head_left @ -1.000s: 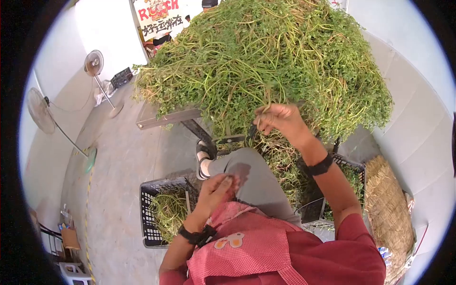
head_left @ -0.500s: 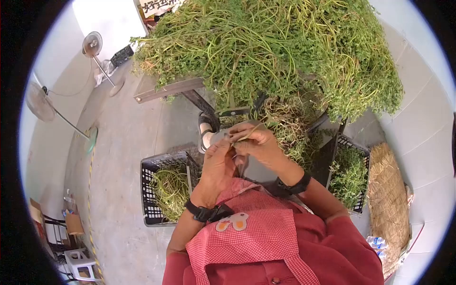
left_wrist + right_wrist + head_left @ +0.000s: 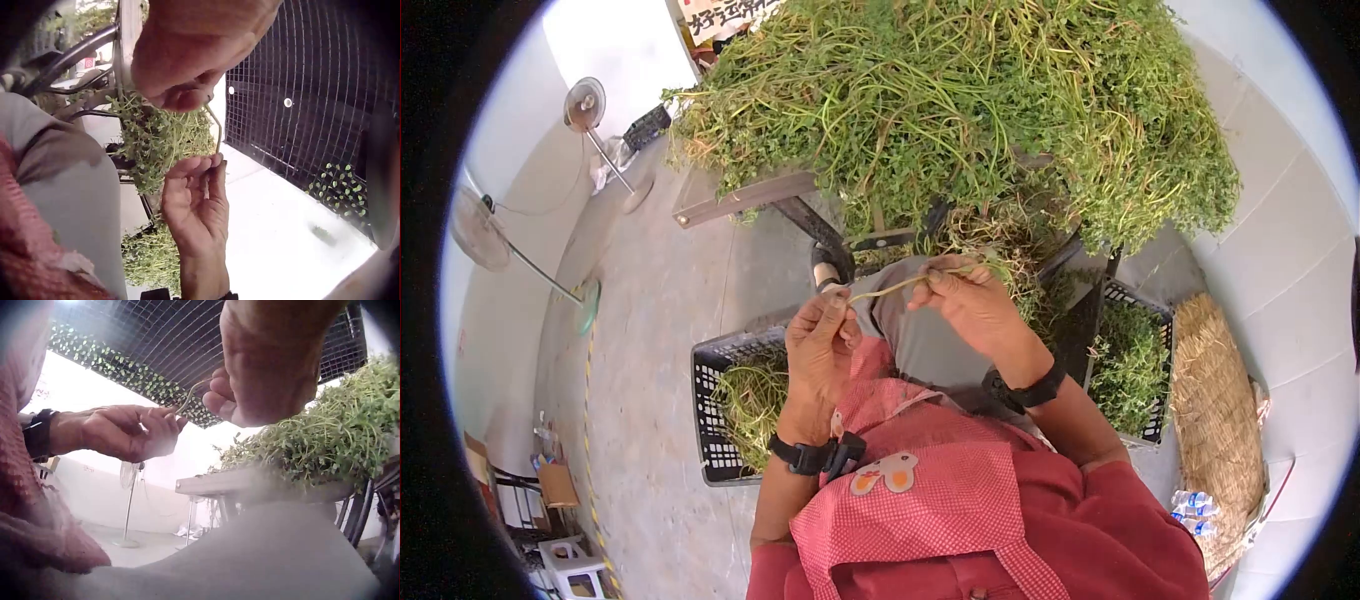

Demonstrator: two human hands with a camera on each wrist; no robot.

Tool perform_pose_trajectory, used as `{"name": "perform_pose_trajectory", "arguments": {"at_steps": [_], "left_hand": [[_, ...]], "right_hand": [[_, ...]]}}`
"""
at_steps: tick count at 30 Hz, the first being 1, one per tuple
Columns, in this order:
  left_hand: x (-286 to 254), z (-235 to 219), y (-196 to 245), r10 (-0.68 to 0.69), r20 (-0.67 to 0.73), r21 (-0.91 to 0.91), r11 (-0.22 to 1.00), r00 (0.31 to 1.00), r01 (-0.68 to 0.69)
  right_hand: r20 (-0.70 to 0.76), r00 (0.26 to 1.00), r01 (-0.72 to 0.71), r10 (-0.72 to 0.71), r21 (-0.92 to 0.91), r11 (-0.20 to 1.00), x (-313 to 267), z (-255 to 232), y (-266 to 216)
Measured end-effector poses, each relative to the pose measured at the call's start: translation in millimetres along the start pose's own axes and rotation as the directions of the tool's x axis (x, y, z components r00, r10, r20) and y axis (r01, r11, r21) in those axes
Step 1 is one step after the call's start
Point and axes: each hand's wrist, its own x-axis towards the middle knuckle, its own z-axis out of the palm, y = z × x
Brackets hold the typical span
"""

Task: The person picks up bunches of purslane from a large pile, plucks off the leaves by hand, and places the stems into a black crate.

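Over my lap, a thin green plant stem [image 3: 888, 291] stretches between my two hands. My left hand [image 3: 818, 345] pinches one end between thumb and fingers. The other end is pinched by my right hand [image 3: 977, 312], where a little of the stem pokes out past the fingertips. From the left wrist view, the stem [image 3: 217, 130] looks bent between the fingertips of both hands. A large heap of leafy green stems [image 3: 960, 110] lies in front of me on a table [image 3: 745, 197], hanging over its near edge.
At my left stands a black crate [image 3: 708, 405] holding loose stems. A second black crate [image 3: 1157, 400] with leafy greens is at my right, beside a straw bundle [image 3: 1215, 420]. More plants [image 3: 1010, 230] lie under the table. Two standing fans [image 3: 586, 104] are at far left.
My right hand came down from the heap's edge to my left hand over my lap. Since then the hands have drawn apart, with the stem spanning the gap.
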Motion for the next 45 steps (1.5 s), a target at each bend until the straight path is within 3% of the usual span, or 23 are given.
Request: {"name": "perform_pose_trajectory", "arguments": {"at_steps": [4, 7, 11, 14, 16, 23, 25, 26, 28, 29, 30, 31, 32, 33, 34, 36, 38, 39, 41, 42, 44, 45], "left_hand": [[-8.7, 19.1, 8.1, 0.018, 0.039, -0.302, 0.953, 0.999, -0.005], [-5.5, 15.8, 5.9, 0.056, 0.125, -0.280, 0.960, 0.991, -0.019], [-6.3, 8.4, 3.0, 0.058, 0.139, -0.292, 0.956, 0.989, -0.015], [-2.6, 4.5, 2.2, 0.103, 0.117, -0.211, 0.974, 0.988, -0.077], [-2.9, 7.3, 1.3, 0.133, 0.028, -0.164, 0.978, 0.991, -0.127], [-0.5, -3.1, -0.2, 0.161, -0.037, -0.118, 0.979, 0.986, -0.164], [0.1, -5.0, -3.2, 0.169, -0.035, -0.074, 0.983, 0.985, -0.171], [-1.7, -3.5, -2.1, 0.184, -0.043, -0.069, 0.980, 0.982, -0.187], [-4.0, 6.9, -3.5, 0.190, -0.017, 0.049, 0.981, 0.982, -0.189], [-6.6, 12.8, -6.1, 0.219, 0.005, 0.108, 0.970, 0.976, -0.218], [-10.9, 17.5, -8.6, 0.217, 0.022, 0.104, 0.970, 0.976, -0.218], [-16.0, 22.2, -11.3, 0.241, 0.082, 0.298, 0.920, 0.967, -0.255], [-19.4, 26.5, -14.5, 0.256, 0.153, 0.473, 0.829, 0.954, -0.298], [-21.3, 25.9, -19.0, 0.238, 0.287, 0.518, 0.776, 0.928, -0.360], [-24.3, 31.1, -21.9, 0.232, 0.313, 0.507, 0.779, 0.921, -0.369], [-26.9, 42.0, -23.7, 0.160, 0.337, 0.581, 0.741, 0.928, -0.338], [-23.8, 38.6, -24.9, 0.185, 0.351, 0.549, 0.753, 0.918, -0.362], [-24.5, 37.2, -23.9, 0.154, 0.344, 0.539, 0.776, 0.926, -0.329], [-27.9, 37.4, -21.8, 0.125, 0.340, 0.527, 0.796, 0.932, -0.299], [-31.4, 40.8, -19.0, 0.171, 0.330, 0.487, 0.812, 0.929, -0.322], [-29.8, 36.5, -16.1, 0.229, 0.325, 0.438, 0.823, 0.918, -0.361], [-24.3, 23.2, -13.8, 0.224, 0.231, 0.464, 0.830, 0.947, -0.310]], "right_hand": [[0.011, 0.999, -0.048, 0.048, 0.008, 0.999, -1.9, 3.8, 4.9], [0.042, 0.996, -0.074, 0.074, 0.001, 0.997, -3.8, 4.1, 13.3], [0.004, 0.995, -0.099, 0.099, -0.018, 0.995, -7.5, 4.1, 15.7], [-0.009, 0.995, -0.095, 0.095, -0.125, 0.988, -5.6, -2.3, 17.5], [-0.148, 0.986, -0.094, 0.073, -0.141, 0.986, -9.3, -4.4, 16.8], [-0.187, 0.981, -0.083, 0.044, -0.208, 0.975, -13.0, -10.9, 3.7], [-0.213, 0.975, -0.058, -0.055, -0.490, 0.870, -14.2, -9.7, 1.3], [-0.198, 0.979, -0.056, -0.048, -0.486, 0.872, -12.7, -11.4, 2.6], [-0.275, 0.956, -0.135, -0.102, -0.722, 0.678, -14.4, -18.6, 3.9], [-0.277, 0.954, -0.132, -0.111, -0.726, 0.675, -15.9, -20.4, 5.9], [-0.215, 0.950, -0.070, -0.226, -0.853, 0.517, -15.0, -20.6, 8.2], [-0.132, 0.933, -0.016, -0.333, -0.944, 0.329, -12.4, -21.7, 9.7], [-0.132, 0.922, -0.011, -0.363, -0.949, 0.316, -8.4, -26.2, 12.9], [-0.073, 0.894, 0.007, -0.443, -0.984, 0.176, -5.3, -33.1, 19.0], [-0.007, 0.862, 0.011, -0.508, -0.999, 0.034, -3.9, -37.3, 22.1], [-0.012, 0.846, 0.005, -0.533, -0.999, 0.031, -2.4, -42.3, 15.1], [-0.199, 0.874, -0.088, -0.443, -0.962, 0.259, -1.8, -41.0, 5.0], [-0.195, 0.872, -0.082, -0.450, -0.963, 0.258, -0.7, -47.6, 4.5], [-0.431, 0.797, -0.168, -0.423, -0.831, 0.530, 0.3, -77.2, 7.3], [-0.430, 0.794, -0.164, -0.429, -0.832, 0.531, -4.6, -94.6, 3.2], [-0.451, 0.803, -0.385, -0.389, -0.891, 0.239, -14.8, -136.8, -12.8], [-0.442, 0.806, -0.377, -0.394, -0.896, 0.233, -19.3, -161.2, -10.1]]}}
